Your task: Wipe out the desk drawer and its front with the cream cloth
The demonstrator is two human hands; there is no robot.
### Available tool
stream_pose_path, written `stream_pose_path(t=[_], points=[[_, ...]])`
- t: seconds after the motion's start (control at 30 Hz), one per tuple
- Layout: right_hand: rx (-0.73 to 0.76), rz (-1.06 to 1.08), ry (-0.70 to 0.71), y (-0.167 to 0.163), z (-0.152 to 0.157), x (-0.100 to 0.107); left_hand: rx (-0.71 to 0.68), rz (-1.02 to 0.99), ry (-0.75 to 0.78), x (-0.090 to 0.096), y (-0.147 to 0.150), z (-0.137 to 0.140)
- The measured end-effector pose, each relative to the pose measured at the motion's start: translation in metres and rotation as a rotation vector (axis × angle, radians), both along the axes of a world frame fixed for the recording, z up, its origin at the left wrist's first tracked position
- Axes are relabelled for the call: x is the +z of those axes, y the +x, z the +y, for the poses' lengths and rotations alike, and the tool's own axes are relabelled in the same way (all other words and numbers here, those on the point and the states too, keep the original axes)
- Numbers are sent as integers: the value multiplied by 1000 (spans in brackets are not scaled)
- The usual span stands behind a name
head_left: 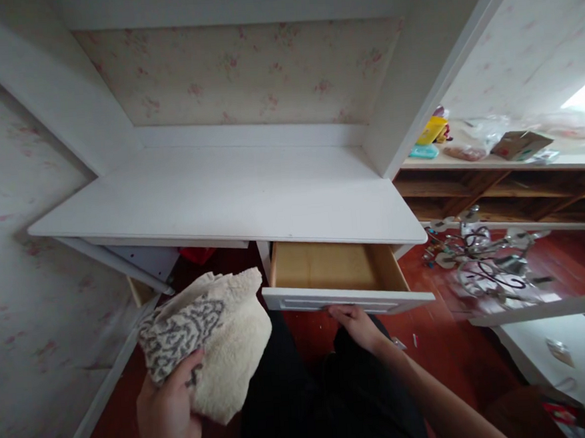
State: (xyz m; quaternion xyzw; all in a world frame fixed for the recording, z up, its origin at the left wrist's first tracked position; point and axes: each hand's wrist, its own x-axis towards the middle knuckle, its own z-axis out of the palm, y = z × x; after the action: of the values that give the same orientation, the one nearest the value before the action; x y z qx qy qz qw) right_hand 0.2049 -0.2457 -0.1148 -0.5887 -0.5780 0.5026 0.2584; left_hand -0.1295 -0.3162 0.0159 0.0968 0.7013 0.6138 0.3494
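In my left hand point(170, 404) is a folded cream cloth point(231, 350) that looks like a towel, with a grey wavy pattern on one side. The thumb lies across its front and the other fingers are behind it. My right hand point(355, 325) is at the front of a white drawer point(403, 299), its fingers curled at the lower middle where the handle is. The drawer is pulled out, showing a bare light-wood bottom point(330, 266). Above it extends a white desk top point(230, 190).
Upright white panels point(413, 84) frame the desk. At right, a low shelf unit point(559, 160) carries plastic bags and a cardboard box point(520, 144). A chandelier point(490, 258) with curled arms rests on the red floor point(452, 348). White furniture point(556, 347) stands at lower right.
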Motion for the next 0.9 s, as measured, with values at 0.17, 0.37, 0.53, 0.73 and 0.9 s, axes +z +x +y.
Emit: stream_pose_path(t=[0.17,0.37,0.53,0.73,0.9], points=[[-40,-58,21,2,52,-12,12,-418,-199,10,9,1],[-47,-210,20,4,104,-14,-42,-466,-219,4,30,-3],[-26,-300,53,2,135,-4,-51,-438,-157,1,52,8],[26,-397,49,2,139,14,-95,-556,-26,-5,81,34],[-16,-468,107,28,116,50,-158,-655,89,-8,114,63]])
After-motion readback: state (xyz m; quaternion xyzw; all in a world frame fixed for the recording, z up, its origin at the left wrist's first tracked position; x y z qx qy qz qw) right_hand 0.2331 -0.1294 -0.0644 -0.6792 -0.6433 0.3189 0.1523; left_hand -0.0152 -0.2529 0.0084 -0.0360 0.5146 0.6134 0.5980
